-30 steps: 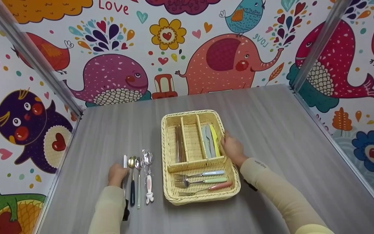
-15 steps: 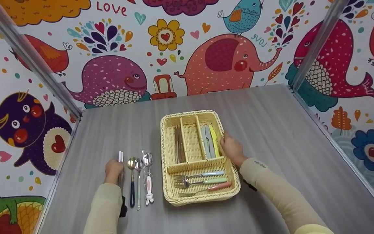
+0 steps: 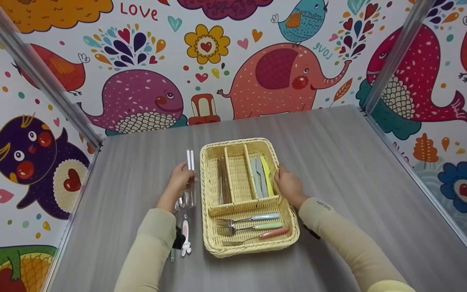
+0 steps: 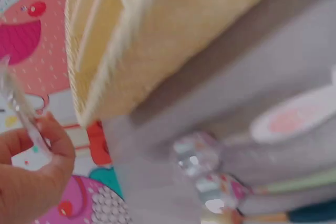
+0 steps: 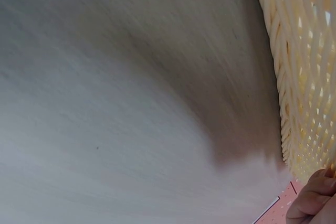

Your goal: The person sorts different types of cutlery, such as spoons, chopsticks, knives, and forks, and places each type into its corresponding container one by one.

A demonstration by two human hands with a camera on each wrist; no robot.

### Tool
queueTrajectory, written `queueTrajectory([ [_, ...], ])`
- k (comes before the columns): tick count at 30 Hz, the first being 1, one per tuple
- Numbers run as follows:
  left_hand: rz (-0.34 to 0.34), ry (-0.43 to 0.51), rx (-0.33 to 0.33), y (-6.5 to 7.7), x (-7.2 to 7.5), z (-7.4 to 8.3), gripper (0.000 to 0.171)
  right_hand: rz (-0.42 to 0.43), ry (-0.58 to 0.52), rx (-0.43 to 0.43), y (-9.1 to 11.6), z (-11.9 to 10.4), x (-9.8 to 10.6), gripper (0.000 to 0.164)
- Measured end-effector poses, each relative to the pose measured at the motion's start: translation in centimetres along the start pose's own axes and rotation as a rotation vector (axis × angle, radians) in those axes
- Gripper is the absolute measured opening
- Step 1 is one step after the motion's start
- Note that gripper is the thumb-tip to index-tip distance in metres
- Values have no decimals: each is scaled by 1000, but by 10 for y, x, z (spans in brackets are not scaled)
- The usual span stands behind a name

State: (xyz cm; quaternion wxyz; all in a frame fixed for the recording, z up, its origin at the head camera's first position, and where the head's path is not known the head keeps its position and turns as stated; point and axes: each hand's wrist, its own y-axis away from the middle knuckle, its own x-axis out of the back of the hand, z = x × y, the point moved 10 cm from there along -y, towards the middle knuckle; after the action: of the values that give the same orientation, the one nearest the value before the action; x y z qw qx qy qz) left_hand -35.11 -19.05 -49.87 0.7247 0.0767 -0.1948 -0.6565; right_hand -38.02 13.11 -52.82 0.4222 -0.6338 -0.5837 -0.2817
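My left hand (image 3: 181,178) pinches a pair of white-topped chopsticks (image 3: 189,159) upright beside the basket's left wall. The left wrist view shows thumb and fingers round the blurred chopsticks (image 4: 23,108). The pale wicker basket (image 3: 253,250) is divided into compartments. My right hand (image 3: 291,187) grips its right rim; only part of that hand shows in the right wrist view, at the woven wall (image 5: 302,77). Below my left hand lie spoons, one with a white rabbit handle (image 3: 186,233). The others are mostly hidden by the left arm, but their dark blue handle (image 4: 315,211) and green handle (image 4: 302,181) show.
Brown chopsticks (image 3: 222,182) lie in the basket's left compartment, and a yellow knife (image 3: 267,176) and grey knives (image 3: 259,178) in the right one. The front compartment holds forks with blue (image 3: 266,216), green and red handles. Printed walls surround the grey table (image 3: 330,154).
My left hand has lifted the white-topped chopsticks from the left of the spoons and carried them right and away from me, up to the basket. My right hand has stayed on the rim.
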Motion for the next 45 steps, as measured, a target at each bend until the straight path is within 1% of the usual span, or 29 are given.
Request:
queueTrajectory([
  [2, -53, 20, -35, -6, -15, 1, 70, -3, 0, -6, 0, 1, 0, 31],
  [4, -91, 50, -101, -37, -27, -16, 77, -7, 1, -8, 0, 1, 0, 31],
  [5, -98, 54, -107, -52, -33, -24, 80, -8, 2, -7, 0, 1, 0, 32],
  [7, -124, 81, -131, -93, -42, -51, 88, -9, 0, -7, -1, 1, 0, 32],
  [9, -98, 50, -129, -149, -50, -88, 88, -7, 1, -8, -1, 2, 0, 33],
  [11, -50, -4, -138, -190, -56, -115, 82, -7, 2, -14, -1, 3, 0, 33],
  [13, -5, -77, -202, -233, -61, -142, 75, -7, 2, -22, -2, 5, -1, 34],
  [15, 40, -175, -262, -266, -65, -164, 67, -2, 2, -25, -2, 5, -1, 33],
  [16, 63, -222, -284, -274, -67, -171, 64, 0, -1, -25, -2, 5, -1, 34],
  [17, 73, -273, -280, -278, -68, -175, 62, -2, -6, -24, -1, 6, -2, 34],
  [18, 81, -316, -274, -279, -70, -177, 61, -2, -3, -23, -2, 6, -2, 34],
  [20, 99, -404, -259, -262, -72, -166, 58, -7, 4, -20, -1, 5, -3, 35],
  [21, 89, -448, -230, -249, -74, -158, 56, -11, 9, -20, -1, 5, -3, 36],
  [22, 99, -493, -222, -232, -75, -145, 55, -18, 13, -21, -1, 5, -4, 37],
  [24, 116, -580, -247, -194, -77, -117, 51, -21, 24, -22, -1, 5, -4, 38],
  [25, 103, -609, -242, -176, -79, -104, 50, -22, 22, -23, -1, 5, -3, 38],
  [27, 55, -633, -221, -155, -83, -90, 49, -20, 14, -25, -1, 4, -3, 38],
  [28, 78, -653, -250, -151, -83, -87, 47, -19, 10, -24, -1, 4, -3, 38],
  [29, 69, -660, -251, -152, -84, -88, 45, -20, 7, -25, -1, 4, -3, 37],
  [30, 61, -668, -243, -158, -85, -92, 44, -20, 4, -25, -1, 4, -3, 37],
  [31, 49, -666, -229, -180, -87, -110, 43, -21, 0, -25, -1, 3, -3, 37],
  [34, 109, -693, -263, -214, -86, -136, 37, -26, -7, -26, 0, 3, -5, 37],
  [36, 92, -694, -238, -230, -87, -150, 38, -21, -7, -21, 0, 3, -5, 37],
  [37, 94, -694, -241, -233, -87, -153, 39, -18, -7, -19, 0, 4, -5, 37],
  [38, 107, -701, -244, -220, -86, -143, 39, -15, -6, -17, 0, 4, -5, 37],
  [39, 89, -702, -237, -215, -87, -141, 41, -12, -5, -15, -1, 3, -5, 37],
  [41, 85, -712, -244, -199, -88, -129, 41, -7, 3, -14, -1, 4, -4, 37],
  [43, 96, -708, -254, -178, -88, -114, 36, -6, 6, -17, -1, 4, -4, 36],
  [45, 100, -708, -267, -159, -89, -99, 26, -5, 8, -17, -1, 4, -3, 36],
])
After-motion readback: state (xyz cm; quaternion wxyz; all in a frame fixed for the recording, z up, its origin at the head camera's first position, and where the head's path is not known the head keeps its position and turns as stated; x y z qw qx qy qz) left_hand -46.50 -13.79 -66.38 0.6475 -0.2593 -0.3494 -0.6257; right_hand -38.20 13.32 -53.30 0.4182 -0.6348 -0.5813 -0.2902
